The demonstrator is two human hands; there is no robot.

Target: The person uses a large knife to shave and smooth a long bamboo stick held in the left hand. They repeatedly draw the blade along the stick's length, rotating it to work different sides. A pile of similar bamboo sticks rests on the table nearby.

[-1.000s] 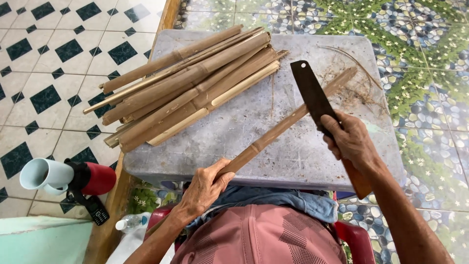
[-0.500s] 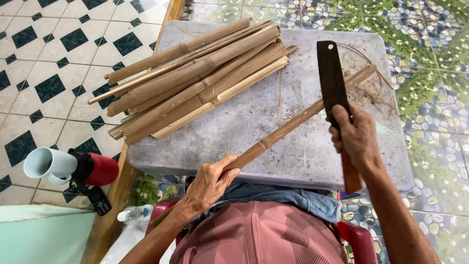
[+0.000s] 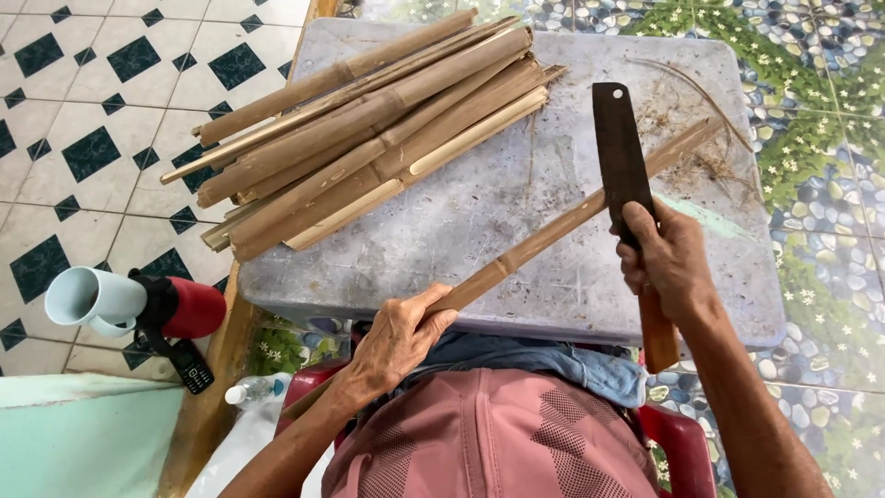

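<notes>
On the grey table (image 3: pixel 479 231) in front of us lies a single long bamboo strip (image 3: pixel 572 221), running on a slant from our lap up toward the far right corner. It rests flat on the table surface for most of its length, which gives it support underneath, while its near end juts past the table edge so that we can grip it.

Our left hand (image 3: pixel 396 341) is closed around that near end, fingers curled over the top and thumb tucked under, holding the strip steady against the table. Nothing else is in that hand.

Our right hand (image 3: pixel 668 263) is shut tight around the wooden handle (image 3: pixel 656 337) of a broad dark cleaver (image 3: pixel 619 148). The flat blade points away from us, up over the table, and crosses the strip near its middle; whether the edge touches the bamboo or sits just above it, we cannot tell from this angle. Holding the knife upright like this keeps its edge in line with the length of the strip.

Farther back and to the left, a pile of bamboo pieces (image 3: pixel 369 138) lies stacked side by side, well apart from the strip and out of the blade's way. Dry fibres are scattered at the far right of the table. Down on the tiled floor to our left stand a red flask (image 3: pixel 189 309) with a pale cup (image 3: pixel 92 297), and a small phone (image 3: pixel 192 376).
</notes>
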